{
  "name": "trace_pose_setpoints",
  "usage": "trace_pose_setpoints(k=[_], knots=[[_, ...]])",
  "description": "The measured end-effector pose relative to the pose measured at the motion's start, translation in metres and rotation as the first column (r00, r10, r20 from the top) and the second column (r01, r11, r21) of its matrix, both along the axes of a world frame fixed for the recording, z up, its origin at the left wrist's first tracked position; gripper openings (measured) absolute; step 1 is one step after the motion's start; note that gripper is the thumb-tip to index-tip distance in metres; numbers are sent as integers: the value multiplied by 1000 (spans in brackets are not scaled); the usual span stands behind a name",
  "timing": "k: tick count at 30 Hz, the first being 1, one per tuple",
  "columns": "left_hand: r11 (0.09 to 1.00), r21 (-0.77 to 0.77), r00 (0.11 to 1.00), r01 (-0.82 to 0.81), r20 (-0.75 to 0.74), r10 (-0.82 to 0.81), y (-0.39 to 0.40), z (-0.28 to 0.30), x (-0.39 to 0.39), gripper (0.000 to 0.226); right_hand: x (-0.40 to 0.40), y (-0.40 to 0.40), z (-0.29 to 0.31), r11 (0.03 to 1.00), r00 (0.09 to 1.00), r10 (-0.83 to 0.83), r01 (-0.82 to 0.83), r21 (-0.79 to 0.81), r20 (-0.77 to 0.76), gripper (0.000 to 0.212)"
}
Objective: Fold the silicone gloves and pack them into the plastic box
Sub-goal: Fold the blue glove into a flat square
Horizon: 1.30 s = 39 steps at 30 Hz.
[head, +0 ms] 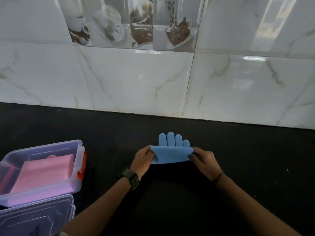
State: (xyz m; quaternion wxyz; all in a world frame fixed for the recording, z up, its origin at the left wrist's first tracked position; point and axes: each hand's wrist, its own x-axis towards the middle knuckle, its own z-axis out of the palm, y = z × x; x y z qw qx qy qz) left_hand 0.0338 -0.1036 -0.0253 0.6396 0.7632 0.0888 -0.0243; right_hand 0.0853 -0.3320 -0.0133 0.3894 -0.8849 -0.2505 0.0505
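Note:
A blue silicone glove [171, 153] lies on the black counter [187, 198] in the middle, its fingers pointing toward the wall. Its cuff end is folded up over the palm. My left hand [144, 160] pinches the left corner of the folded cuff, and my right hand [205, 161] pinches the right corner. At the left stands an open clear plastic box [77, 167] with an orange latch. A folded pink glove [44, 172] lies inside it.
The box's clear lid [34, 217] lies in front of the box at the lower left. A glossy white tiled wall [153, 79] rises behind the counter. A dark watch is on my left wrist.

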Motion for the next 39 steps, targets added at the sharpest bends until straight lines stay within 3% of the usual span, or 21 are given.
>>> trace_pose_setpoints(k=[3, 6, 9, 13, 16, 20, 23, 25, 28, 31, 33, 36, 39], knots=[[946, -6, 946, -325, 5, 325, -9, 7, 27, 34, 16, 29, 7, 971, 977, -213, 210, 112, 12, 20], [851, 201, 871, -485, 33, 489, -15, 13, 49, 44, 35, 53, 11, 920, 920, -392, 392, 29, 24, 25], [806, 419, 888, -417, 1, 459, -17, 14, 64, 41, 48, 71, 8, 836, 861, -508, 502, -222, 35, 17], [723, 626, 893, -293, -90, 440, -20, 11, 74, 37, 50, 85, -3, 778, 827, -558, 549, -306, 66, 40], [654, 695, 901, -300, -18, 433, -28, 13, 76, 39, 49, 84, -5, 708, 778, -616, 617, -345, 128, 44], [566, 696, 845, -441, 109, 524, -27, 12, 65, 49, 52, 84, -3, 687, 748, -664, 610, -394, 1, 33], [678, 701, 865, -221, -180, 468, -26, 11, 54, 60, 50, 85, 4, 669, 732, -680, 601, -437, -35, 39], [756, 640, 880, -135, -274, 389, -24, 19, 55, 54, 48, 83, 7, 667, 701, -706, 611, -426, -99, 43], [870, 472, 886, -144, -330, 326, -21, 31, 64, 52, 42, 77, 11, 678, 622, -732, 632, -374, -276, 58], [961, 37, 832, -276, -492, 258, -21, 27, 70, 64, 41, 73, 16, 738, 628, -675, 568, -365, -387, 73], [918, -206, 787, -338, -597, 156, -21, 29, 67, 67, 43, 68, 20, 791, 603, -579, 578, -199, -548, 66], [876, -358, 791, -324, -610, 43, -15, 29, 69, 61, 45, 55, 17, 730, 468, -318, 676, 102, -824, 57], [782, -536, 849, -317, -529, -18, -13, 40, 67, 44, 43, 52, 17, 699, 473, -197, 682, 215, -859, 53]])
